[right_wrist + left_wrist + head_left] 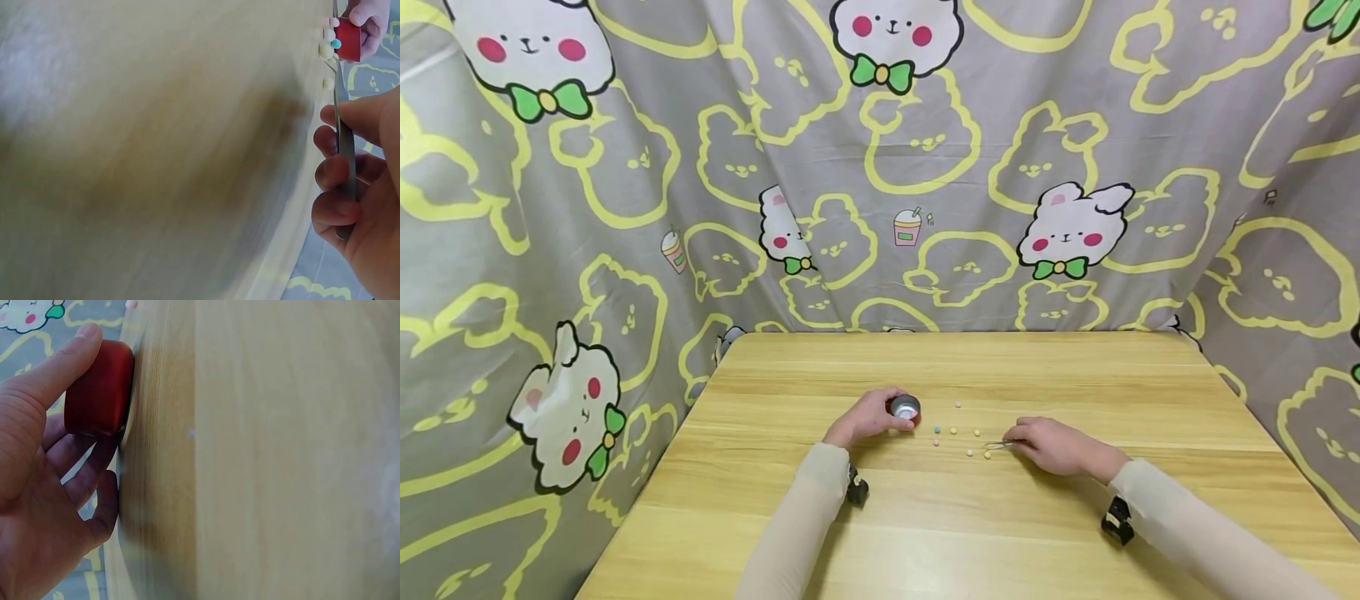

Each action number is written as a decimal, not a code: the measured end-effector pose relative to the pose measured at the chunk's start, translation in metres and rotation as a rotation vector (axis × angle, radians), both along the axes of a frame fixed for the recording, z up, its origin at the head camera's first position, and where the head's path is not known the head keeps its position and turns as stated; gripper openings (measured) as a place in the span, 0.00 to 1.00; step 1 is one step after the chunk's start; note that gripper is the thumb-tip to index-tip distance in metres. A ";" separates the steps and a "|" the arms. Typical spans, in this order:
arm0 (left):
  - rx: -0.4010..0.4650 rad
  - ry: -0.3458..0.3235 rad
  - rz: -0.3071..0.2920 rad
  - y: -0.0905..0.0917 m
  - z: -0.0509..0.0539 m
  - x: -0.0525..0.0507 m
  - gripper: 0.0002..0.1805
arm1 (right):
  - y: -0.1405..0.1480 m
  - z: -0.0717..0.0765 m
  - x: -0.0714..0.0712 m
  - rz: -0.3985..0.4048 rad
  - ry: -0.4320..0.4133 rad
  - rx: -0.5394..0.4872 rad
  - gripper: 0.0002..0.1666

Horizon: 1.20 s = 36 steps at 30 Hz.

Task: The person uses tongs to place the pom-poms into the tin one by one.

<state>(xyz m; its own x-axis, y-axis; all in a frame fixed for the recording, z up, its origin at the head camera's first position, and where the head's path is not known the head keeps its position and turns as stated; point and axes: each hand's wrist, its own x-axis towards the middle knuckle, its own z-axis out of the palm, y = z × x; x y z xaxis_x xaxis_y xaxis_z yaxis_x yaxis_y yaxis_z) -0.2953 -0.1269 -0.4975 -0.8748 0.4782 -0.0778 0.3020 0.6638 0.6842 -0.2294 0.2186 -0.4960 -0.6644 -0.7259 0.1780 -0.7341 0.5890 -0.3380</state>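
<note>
A small round tin [906, 407], red outside and silver inside, stands on the table with its opening up. My left hand [871, 413] grips it from the left, thumb on the near side; the left wrist view shows the thumb and fingers round its red wall [100, 387]. Tweezers [345, 162] lie in the grip of my right hand [1054, 445], their tips pointing left, close to a yellow ball [987, 455]. Whether the tips touch it, I cannot tell. Several small balls are scattered between the hands, among them a teal ball [937, 430] and a pink ball [936, 442].
The wooden table [925, 525] reaches back to a grey patterned curtain [940, 267], which also hangs at both sides. One pale ball [958, 404] lies farther back than the others. Black wrist cameras sit under both sleeves.
</note>
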 end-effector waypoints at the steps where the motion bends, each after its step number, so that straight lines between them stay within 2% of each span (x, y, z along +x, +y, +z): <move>1: 0.000 -0.002 0.000 0.000 0.000 0.000 0.30 | 0.000 0.000 0.000 -0.003 -0.001 -0.001 0.08; 7: 0.002 -0.011 0.002 0.000 -0.001 -0.001 0.30 | 0.001 0.002 0.000 -0.040 -0.020 0.012 0.10; 17: 0.011 -0.009 0.008 0.001 0.000 0.000 0.30 | 0.005 -0.002 0.003 -0.031 -0.034 0.030 0.10; 24: 0.008 -0.014 0.012 0.001 0.001 0.000 0.30 | 0.006 -0.009 0.001 -0.025 -0.025 0.031 0.10; 36: 0.002 -0.014 0.010 0.000 0.001 0.001 0.30 | 0.008 -0.006 0.003 0.010 0.020 0.011 0.10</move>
